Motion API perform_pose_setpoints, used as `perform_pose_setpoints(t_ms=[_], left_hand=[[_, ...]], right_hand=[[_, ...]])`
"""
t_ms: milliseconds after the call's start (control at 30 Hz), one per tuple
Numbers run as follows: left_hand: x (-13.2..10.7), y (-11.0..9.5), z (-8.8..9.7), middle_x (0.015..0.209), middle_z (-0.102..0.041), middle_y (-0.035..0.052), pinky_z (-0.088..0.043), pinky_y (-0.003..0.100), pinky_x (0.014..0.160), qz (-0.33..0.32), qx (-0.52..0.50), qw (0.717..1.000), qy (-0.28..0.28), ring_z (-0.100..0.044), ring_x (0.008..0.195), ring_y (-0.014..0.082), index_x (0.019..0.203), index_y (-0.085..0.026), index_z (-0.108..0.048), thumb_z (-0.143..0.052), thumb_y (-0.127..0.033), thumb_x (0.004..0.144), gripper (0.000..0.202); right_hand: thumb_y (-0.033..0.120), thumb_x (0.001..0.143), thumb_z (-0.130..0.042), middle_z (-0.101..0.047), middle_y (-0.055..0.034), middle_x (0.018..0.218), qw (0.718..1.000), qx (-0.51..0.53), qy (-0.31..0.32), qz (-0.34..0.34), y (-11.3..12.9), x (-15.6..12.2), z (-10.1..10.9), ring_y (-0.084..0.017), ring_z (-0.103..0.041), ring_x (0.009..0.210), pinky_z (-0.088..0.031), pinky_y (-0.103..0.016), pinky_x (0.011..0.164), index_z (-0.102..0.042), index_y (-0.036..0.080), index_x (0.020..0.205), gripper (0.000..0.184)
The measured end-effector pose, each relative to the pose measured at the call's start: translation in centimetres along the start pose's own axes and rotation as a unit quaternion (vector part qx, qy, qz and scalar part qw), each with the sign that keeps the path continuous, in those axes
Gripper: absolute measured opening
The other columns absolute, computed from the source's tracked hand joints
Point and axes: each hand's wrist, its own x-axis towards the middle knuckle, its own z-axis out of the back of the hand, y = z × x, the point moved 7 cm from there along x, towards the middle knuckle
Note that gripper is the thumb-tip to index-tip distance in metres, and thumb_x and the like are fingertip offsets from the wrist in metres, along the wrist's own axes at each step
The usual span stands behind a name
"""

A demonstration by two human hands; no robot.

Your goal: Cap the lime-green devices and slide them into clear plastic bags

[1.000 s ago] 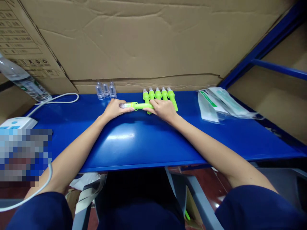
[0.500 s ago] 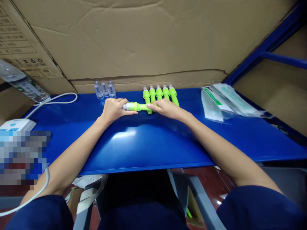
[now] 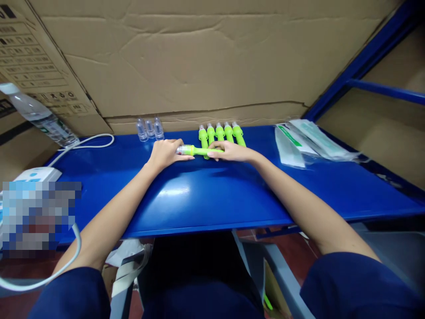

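Note:
Held level above the blue table [image 3: 186,208] is a bright green stick [image 3: 200,151] with a clear cap on its left end. My left hand [image 3: 164,153] is closed around the clear cap end. My right hand [image 3: 233,151] pinches the green handle, its thumb below and fingers curled over the top. Just behind my right hand lie several similar green sticks [image 3: 219,131] in a row, clear tips toward the cardboard; their lower parts are partly hidden. Beyond my left hand stand several small clear caps [image 3: 150,129].
A cardboard wall [image 3: 199,66] closes off the back. Plastic-wrapped packets [image 3: 295,144] lie at the right. At the left are a water bottle [image 3: 49,124], a white power strip [image 3: 41,176] and its cable [image 3: 108,135]. A blue metal frame [image 3: 361,57] rises on the right.
The camera view has shifted slightly. Both hands still hold the stick; the right fingers now curl more over the handle, and its thumb has moved a little lower.

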Motion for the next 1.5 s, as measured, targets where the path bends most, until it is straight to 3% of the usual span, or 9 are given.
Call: perform_pose_setpoints(t_ms=[267,467,633,767,833,933,1100,1267,1500], left_hand=[[0.0,0.5,0.4,0.092,-0.078,0.0110,-0.027,0.028,0.055,0.018,-0.020,1.000,0.006,-0.071,0.075,0.0256,0.105,-0.019,-0.071,-0.064,-0.079,0.078,0.066],[-0.1,0.2,-0.2,0.088,-0.078,0.0099,-0.033,0.028,0.057,-0.016,-0.056,0.998,0.013,-0.071,0.074,0.0244,0.098,-0.019,-0.073,-0.063,-0.079,0.079,0.064],[-0.1,0.4,-0.4,0.091,-0.077,0.0096,-0.041,0.028,0.063,-0.024,-0.094,0.995,0.025,-0.071,0.077,0.0239,0.100,-0.019,-0.072,-0.064,-0.077,0.079,0.062],[0.2,1.0,-0.3,0.114,-0.071,0.0126,-0.051,0.033,0.080,0.013,-0.164,0.986,-0.015,-0.070,0.101,0.0285,0.119,-0.018,-0.063,-0.073,-0.076,0.072,0.076],[0.4,1.7,-0.2,0.124,-0.065,0.0149,-0.053,0.035,0.086,0.044,-0.241,0.966,-0.081,-0.066,0.111,0.0296,0.128,-0.018,-0.056,-0.074,-0.077,0.070,0.085],[0.4,3.0,-1.1,0.130,-0.060,0.0160,-0.056,0.031,0.072,0.118,-0.395,0.898,-0.155,-0.070,0.098,0.0233,0.133,-0.021,-0.047,-0.063,-0.079,0.078,0.082],[0.8,1.6,-3.7,0.094,-0.070,0.0070,-0.049,0.020,0.052,0.179,-0.577,0.796,-0.037,-0.067,0.064,0.0108,0.110,-0.017,-0.056,-0.047,-0.066,0.097,0.051],[0.6,0.6,-3.4,0.077,-0.070,0.0014,-0.048,0.016,0.052,0.212,-0.599,0.772,-0.016,-0.068,0.065,0.0098,0.096,-0.016,-0.059,-0.063,-0.044,0.097,0.029],[0.4,2.0,-3.6,0.076,-0.071,0.0037,-0.046,0.018,0.053,0.269,-0.579,0.768,-0.049,-0.067,0.065,0.0109,0.086,-0.015,-0.061,-0.058,-0.044,0.100,0.032]], right_hand=[[0.060,0.088,-0.066,-0.067,-0.0067,0.083,0.983,-0.126,-0.118,0.062,2.0,-0.1,0.0,-0.022,-0.062,0.076,-0.045,-0.033,0.069,-0.064,0.018,0.097,0.043],[0.064,0.096,-0.053,-0.061,-0.0091,0.072,0.965,-0.225,-0.120,0.069,2.7,-0.4,-1.6,-0.029,-0.065,0.075,-0.045,-0.037,0.071,-0.064,0.018,0.099,0.047],[0.061,0.099,-0.048,-0.061,-0.0073,0.073,0.974,-0.206,-0.086,0.046,2.6,-0.4,-2.0,-0.024,-0.059,0.070,-0.038,-0.032,0.066,-0.062,0.018,0.096,0.046],[0.064,0.097,-0.050,-0.055,-0.0019,0.065,0.993,-0.079,-0.082,0.035,2.5,0.0,-2.1,-0.013,-0.049,0.059,-0.033,-0.027,0.057,-0.058,0.017,0.078,0.051],[0.065,0.096,-0.051,-0.050,0.0021,0.059,0.997,0.043,-0.062,0.008,2.2,0.2,-2.5,-0.009,-0.041,0.049,-0.030,-0.023,0.048,-0.057,0.016,0.078,0.052],[0.063,0.100,-0.047,-0.043,0.0063,0.051,0.971,0.228,-0.046,-0.057,1.6,0.3,-3.3,-0.005,-0.030,0.037,-0.021,-0.019,0.035,-0.055,0.017,0.083,0.049],[0.066,0.102,-0.037,-0.046,0.0049,0.049,0.918,0.383,-0.039,-0.092,2.2,0.2,-4.8,-0.005,-0.033,0.032,-0.022,-0.017,0.028,-0.056,0.016,0.084,0.056],[0.060,0.102,-0.044,-0.050,0.0051,0.052,0.914,0.397,-0.039,-0.073,3.0,0.4,-5.8,-0.007,-0.040,0.035,-0.032,-0.018,0.030,-0.057,0.015,0.093,0.048],[0.038,0.086,-0.074,-0.067,-0.0011,0.085,0.945,0.318,-0.074,-0.006,3.0,0.7,-6.1,-0.012,-0.064,0.065,-0.054,-0.025,0.055,-0.046,0.020,0.102,0.037]])
